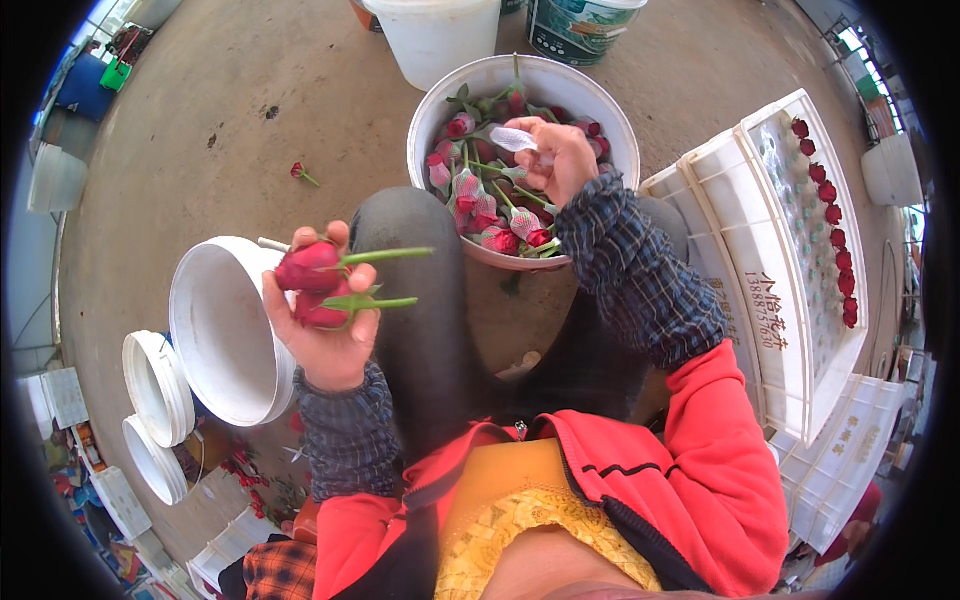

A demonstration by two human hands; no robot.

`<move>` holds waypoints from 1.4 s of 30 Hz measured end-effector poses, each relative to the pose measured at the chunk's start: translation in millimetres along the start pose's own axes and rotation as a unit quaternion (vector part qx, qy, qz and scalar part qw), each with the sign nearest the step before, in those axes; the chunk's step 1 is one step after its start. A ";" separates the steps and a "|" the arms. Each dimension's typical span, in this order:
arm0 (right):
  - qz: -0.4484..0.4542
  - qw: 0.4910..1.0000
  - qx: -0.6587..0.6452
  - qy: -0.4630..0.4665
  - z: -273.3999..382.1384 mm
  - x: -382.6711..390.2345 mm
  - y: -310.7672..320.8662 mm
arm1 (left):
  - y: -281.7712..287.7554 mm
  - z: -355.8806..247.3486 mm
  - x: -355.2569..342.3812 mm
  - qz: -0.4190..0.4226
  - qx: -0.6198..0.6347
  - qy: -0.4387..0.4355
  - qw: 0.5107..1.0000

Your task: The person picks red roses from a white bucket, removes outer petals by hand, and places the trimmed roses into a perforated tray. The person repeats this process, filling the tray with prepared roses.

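Note:
Two red roses (308,268) with short green stems lie side by side in my left hand (335,345), whose fingers curl round the blooms. The stems point right, over my left knee. My right hand (562,160) is above a round white bucket (622,130) and pinches a white mesh sleeve (514,139). Inside that bucket lie many cut roses (482,205), several with white netting around their heads and their stems pointing various ways. My right fingers partly hide the roses under them.
An empty-looking white bucket (225,330) lies tipped by my left forearm, with smaller white tubs (158,390) beside it. At right, a white crate (770,290) holds a row of red roses (838,240). One rose (303,173) lies on the floor; another white bucket (440,40) stands ahead.

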State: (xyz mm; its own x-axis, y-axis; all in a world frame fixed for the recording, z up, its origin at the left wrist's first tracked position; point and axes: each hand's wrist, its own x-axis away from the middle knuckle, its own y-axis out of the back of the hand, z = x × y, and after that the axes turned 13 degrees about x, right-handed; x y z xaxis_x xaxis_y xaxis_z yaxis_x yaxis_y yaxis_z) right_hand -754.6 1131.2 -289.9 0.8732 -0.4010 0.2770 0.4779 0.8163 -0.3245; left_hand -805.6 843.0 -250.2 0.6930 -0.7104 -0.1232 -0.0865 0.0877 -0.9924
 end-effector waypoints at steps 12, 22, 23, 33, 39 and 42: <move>0.220 0.447 0.822 0.277 -48.8 -85.0 3.4 | 3.6 57.2 5.2 -0.115 0.022 0.242 0.963; 0.087 0.803 0.522 0.274 12.8 -37.3 -5.2 | 24.6 49.4 7.6 -0.146 0.095 0.255 0.951; 0.088 0.827 0.475 0.286 22.6 -21.8 -10.8 | 20.6 46.6 6.8 -0.144 0.092 0.242 0.955; 0.277 0.752 0.375 0.467 3.4 58.0 -93.9 | -33.7 1.5 14.6 -0.096 -0.122 0.195 0.968; 0.199 0.634 0.478 0.574 -15.3 52.1 -101.0 | -19.7 -7.2 22.4 -0.094 -0.085 0.177 0.976; 0.177 0.593 0.518 0.591 -20.1 52.2 -94.9 | -12.1 -7.9 26.4 -0.079 -0.057 0.165 0.981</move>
State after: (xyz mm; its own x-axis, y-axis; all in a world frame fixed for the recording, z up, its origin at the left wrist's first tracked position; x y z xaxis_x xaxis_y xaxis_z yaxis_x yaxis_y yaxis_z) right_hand -752.5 1024.5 -262.8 0.6510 0.3602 -0.6682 0.4637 0.5083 0.7257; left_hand -791.9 817.7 -241.5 0.4354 -0.8984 0.0582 -0.0896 -0.1076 -0.9901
